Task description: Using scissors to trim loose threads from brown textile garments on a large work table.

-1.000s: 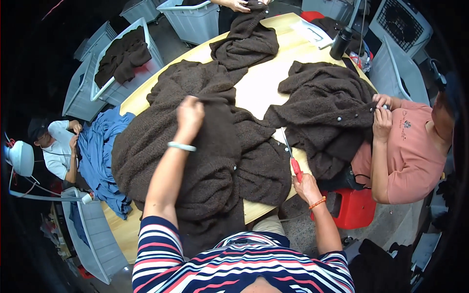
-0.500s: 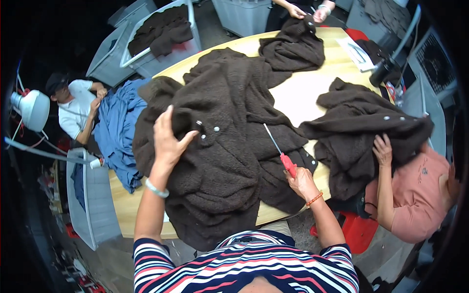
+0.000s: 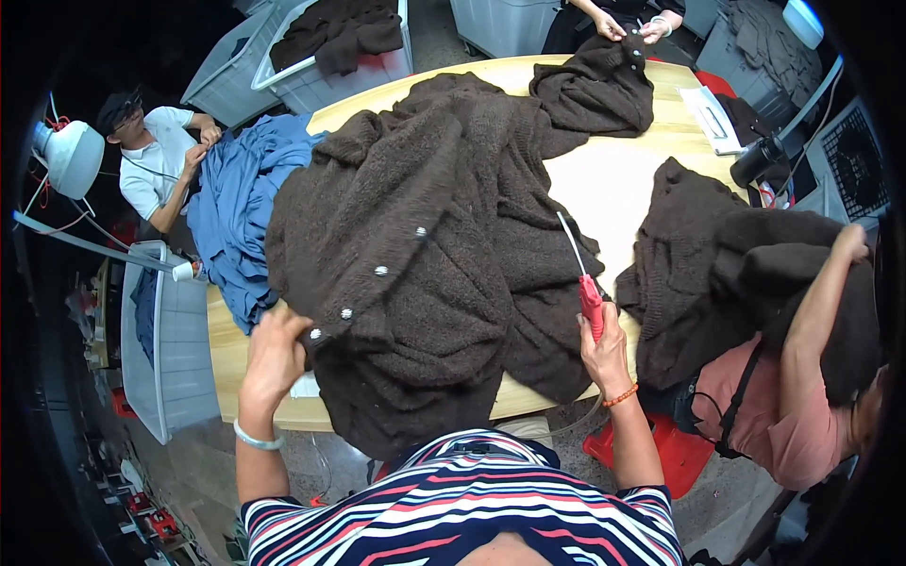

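Left hand fingers pinch brown cardigan at its buttoned edge, right hand grips red-handled tool; best keep fabric taut, tip clear of knit.

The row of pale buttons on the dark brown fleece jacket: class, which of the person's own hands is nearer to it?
Left. The left hand grips the jacket's edge right beside the lowest of the buttons. The right hand holds a red-handled tool at the jacket's far side, well away from them.
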### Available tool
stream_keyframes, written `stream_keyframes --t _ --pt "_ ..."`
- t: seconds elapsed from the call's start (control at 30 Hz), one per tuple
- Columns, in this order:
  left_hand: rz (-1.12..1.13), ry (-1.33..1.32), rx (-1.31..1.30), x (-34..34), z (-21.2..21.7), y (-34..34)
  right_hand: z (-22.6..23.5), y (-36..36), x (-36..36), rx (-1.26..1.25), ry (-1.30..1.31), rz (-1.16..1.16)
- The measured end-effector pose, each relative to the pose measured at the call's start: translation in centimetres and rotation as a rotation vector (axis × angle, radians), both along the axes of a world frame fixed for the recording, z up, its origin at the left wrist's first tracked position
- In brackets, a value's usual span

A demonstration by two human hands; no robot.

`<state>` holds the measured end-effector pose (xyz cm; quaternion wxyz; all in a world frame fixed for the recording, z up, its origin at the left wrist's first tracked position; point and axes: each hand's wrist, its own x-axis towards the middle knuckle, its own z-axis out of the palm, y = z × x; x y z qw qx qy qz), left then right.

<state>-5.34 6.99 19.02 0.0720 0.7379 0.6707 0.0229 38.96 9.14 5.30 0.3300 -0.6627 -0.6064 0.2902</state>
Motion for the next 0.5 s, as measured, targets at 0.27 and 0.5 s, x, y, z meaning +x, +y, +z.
stream_keyframes --t 0.27,0.5 --pt "-0.28 -0.352 0.294 8.3 -1.5 6.7 0.8 -1.2 -1.9 0.002 -0.13 0.213" --pt "0.168 -0.608 -0.037 8.3 -11.6 17.4 3.4 -1.0 -4.3 0.011 -0.091 0.349"
